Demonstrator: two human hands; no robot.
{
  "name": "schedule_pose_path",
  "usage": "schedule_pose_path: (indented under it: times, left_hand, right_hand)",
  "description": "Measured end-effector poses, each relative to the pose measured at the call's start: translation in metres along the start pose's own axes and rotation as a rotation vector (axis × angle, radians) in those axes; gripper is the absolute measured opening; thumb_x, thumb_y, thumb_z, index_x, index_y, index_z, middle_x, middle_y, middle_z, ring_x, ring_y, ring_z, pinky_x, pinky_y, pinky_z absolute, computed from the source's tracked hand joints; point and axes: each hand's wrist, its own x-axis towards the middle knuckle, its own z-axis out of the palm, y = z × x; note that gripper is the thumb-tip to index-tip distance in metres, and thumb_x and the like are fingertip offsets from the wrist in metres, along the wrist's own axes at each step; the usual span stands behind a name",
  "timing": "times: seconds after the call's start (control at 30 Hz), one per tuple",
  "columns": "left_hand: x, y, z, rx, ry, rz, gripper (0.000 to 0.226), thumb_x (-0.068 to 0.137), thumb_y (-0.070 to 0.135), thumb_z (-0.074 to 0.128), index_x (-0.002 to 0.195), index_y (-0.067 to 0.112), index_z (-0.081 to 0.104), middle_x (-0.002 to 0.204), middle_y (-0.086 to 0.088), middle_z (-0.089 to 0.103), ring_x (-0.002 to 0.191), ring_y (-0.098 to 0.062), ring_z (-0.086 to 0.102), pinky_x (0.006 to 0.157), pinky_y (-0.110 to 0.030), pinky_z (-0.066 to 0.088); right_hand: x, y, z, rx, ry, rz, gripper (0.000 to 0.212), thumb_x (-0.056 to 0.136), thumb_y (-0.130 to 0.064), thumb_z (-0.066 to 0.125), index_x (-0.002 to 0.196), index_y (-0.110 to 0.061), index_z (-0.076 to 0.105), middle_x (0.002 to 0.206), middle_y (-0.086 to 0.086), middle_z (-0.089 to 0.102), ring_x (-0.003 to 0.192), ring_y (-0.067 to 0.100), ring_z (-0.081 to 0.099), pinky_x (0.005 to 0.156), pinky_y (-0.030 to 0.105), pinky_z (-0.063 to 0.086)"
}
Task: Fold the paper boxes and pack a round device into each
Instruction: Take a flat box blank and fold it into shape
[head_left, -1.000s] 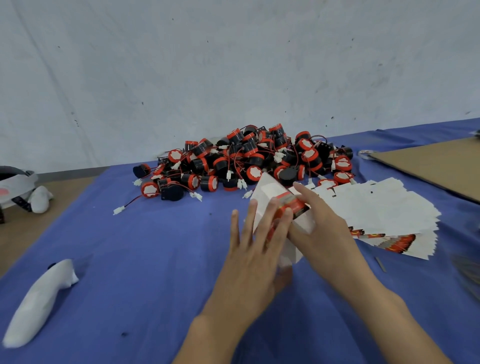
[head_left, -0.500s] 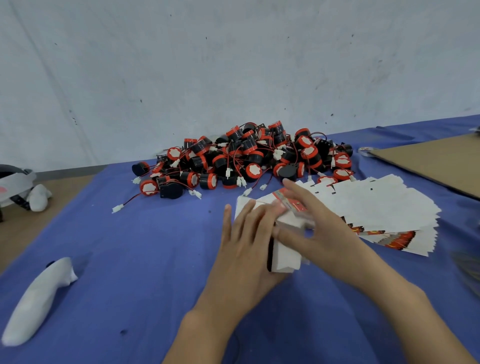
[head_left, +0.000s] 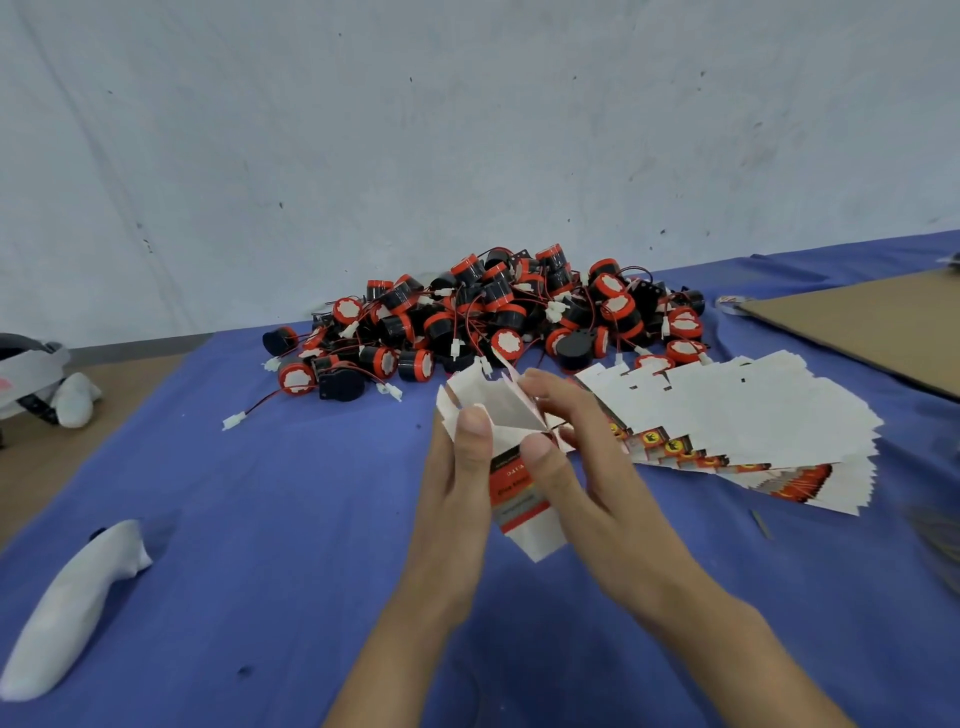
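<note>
A half-opened white paper box (head_left: 519, 499) with a red and black printed side is held upright above the blue cloth, its top flaps spread open. My left hand (head_left: 457, 483) grips its left side, thumb on the front. My right hand (head_left: 576, 467) grips the right side, thumb on the front and fingers reaching over the open top. Behind lies a heap of round black and red devices (head_left: 493, 317) with red wires and white plugs. A fanned stack of flat box blanks (head_left: 737, 415) lies to the right.
The blue table cloth (head_left: 260, 509) covers the table. A white wrapped object (head_left: 67, 613) lies at the front left. A brown cardboard sheet (head_left: 878, 332) lies at the back right. A white and grey headset (head_left: 31, 379) sits at the far left edge.
The box went from pressed flat under both hands to raised upright and opened into a tube, its printed side turned toward me. Both hands moved from lying over it to gripping its sides.
</note>
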Motion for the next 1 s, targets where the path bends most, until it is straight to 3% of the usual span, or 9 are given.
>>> schedule_pose_path:
  times: [0.1, 0.17, 0.23, 0.3, 0.43, 0.63, 0.77, 0.93, 1.0]
  left_hand:
    - [0.001, 0.002, -0.002, 0.025, 0.009, -0.008, 0.057, 0.074, 0.09, 0.04, 0.112, 0.055, 0.063, 0.109, 0.012, 0.073, 0.102, -0.009, 0.07, 0.073, -0.014, 0.055]
    - [0.002, -0.001, -0.004, 0.01, 0.011, 0.009, 0.055, 0.078, 0.087, 0.039, 0.114, 0.053, 0.063, 0.107, 0.015, 0.074, 0.1, -0.007, 0.071, 0.071, -0.013, 0.055]
    - [0.002, -0.002, -0.003, -0.012, 0.019, 0.017, 0.062, 0.085, 0.077, 0.038, 0.126, 0.036, 0.06, 0.108, 0.011, 0.073, 0.101, -0.008, 0.071, 0.073, -0.014, 0.055]
    - [0.002, -0.006, -0.004, -0.025, 0.026, 0.026, 0.065, 0.087, 0.074, 0.039, 0.131, 0.029, 0.057, 0.112, 0.01, 0.072, 0.104, -0.009, 0.07, 0.076, -0.015, 0.055]
    - [0.002, -0.005, -0.001, -0.027, 0.01, -0.004, 0.069, 0.084, 0.081, 0.04, 0.134, 0.035, 0.054, 0.12, 0.009, 0.07, 0.111, -0.01, 0.067, 0.08, -0.017, 0.055]
    - [0.002, -0.006, 0.002, -0.03, -0.001, -0.023, 0.076, 0.079, 0.086, 0.042, 0.131, 0.032, 0.055, 0.114, 0.01, 0.071, 0.106, -0.009, 0.069, 0.077, -0.016, 0.055]
    - [0.002, -0.01, 0.0, -0.008, 0.001, -0.065, 0.103, 0.066, 0.096, 0.042, 0.151, 0.04, 0.033, 0.129, 0.013, 0.064, 0.114, -0.004, 0.064, 0.084, -0.017, 0.056]
    - [0.003, -0.009, 0.001, -0.017, 0.005, -0.066, 0.105, 0.062, 0.098, 0.042, 0.152, 0.047, 0.026, 0.126, 0.021, 0.064, 0.113, -0.001, 0.064, 0.08, -0.014, 0.054]
    - [0.002, -0.008, 0.002, -0.031, -0.002, -0.06, 0.106, 0.064, 0.096, 0.044, 0.153, 0.042, 0.027, 0.124, 0.018, 0.065, 0.112, -0.003, 0.065, 0.08, -0.015, 0.055]
  right_hand:
    - [0.0, 0.002, 0.0, 0.06, 0.04, -0.019, 0.051, 0.091, -0.068, 0.053, 0.135, -0.046, 0.042, 0.136, -0.026, 0.05, 0.124, 0.005, 0.057, 0.088, 0.02, 0.054]
    - [0.004, 0.001, 0.0, 0.056, 0.028, 0.008, 0.052, 0.091, -0.068, 0.053, 0.137, -0.047, 0.04, 0.131, -0.024, 0.054, 0.117, 0.01, 0.063, 0.083, 0.026, 0.059]
    - [0.003, 0.004, 0.002, 0.011, 0.009, -0.009, 0.049, 0.095, -0.065, 0.049, 0.14, -0.045, 0.042, 0.135, -0.021, 0.053, 0.124, 0.013, 0.058, 0.09, 0.032, 0.058]
    - [0.002, 0.004, 0.003, -0.043, 0.017, -0.038, 0.043, 0.099, -0.059, 0.045, 0.138, -0.042, 0.047, 0.137, -0.02, 0.052, 0.131, 0.012, 0.052, 0.097, 0.029, 0.052]
    - [0.005, 0.003, 0.001, -0.112, 0.086, -0.045, 0.038, 0.099, -0.055, 0.042, 0.13, -0.037, 0.055, 0.131, -0.021, 0.056, 0.131, 0.012, 0.051, 0.101, 0.031, 0.048]
    - [0.003, 0.003, -0.001, -0.159, 0.085, -0.027, 0.039, 0.1, -0.055, 0.039, 0.124, -0.031, 0.058, 0.123, -0.015, 0.06, 0.124, 0.015, 0.055, 0.098, 0.038, 0.051]
    - [0.003, 0.004, -0.002, -0.178, 0.075, 0.01, 0.043, 0.097, -0.061, 0.036, 0.123, -0.033, 0.057, 0.12, -0.015, 0.06, 0.12, 0.014, 0.057, 0.094, 0.038, 0.054]
    - [0.002, 0.003, -0.002, -0.199, 0.085, 0.007, 0.043, 0.096, -0.063, 0.035, 0.118, -0.035, 0.057, 0.119, -0.017, 0.059, 0.118, 0.013, 0.058, 0.092, 0.035, 0.054]
    - [0.002, 0.003, -0.002, -0.207, 0.089, 0.002, 0.041, 0.096, -0.063, 0.035, 0.115, -0.035, 0.058, 0.118, -0.018, 0.059, 0.116, 0.012, 0.059, 0.09, 0.032, 0.055]
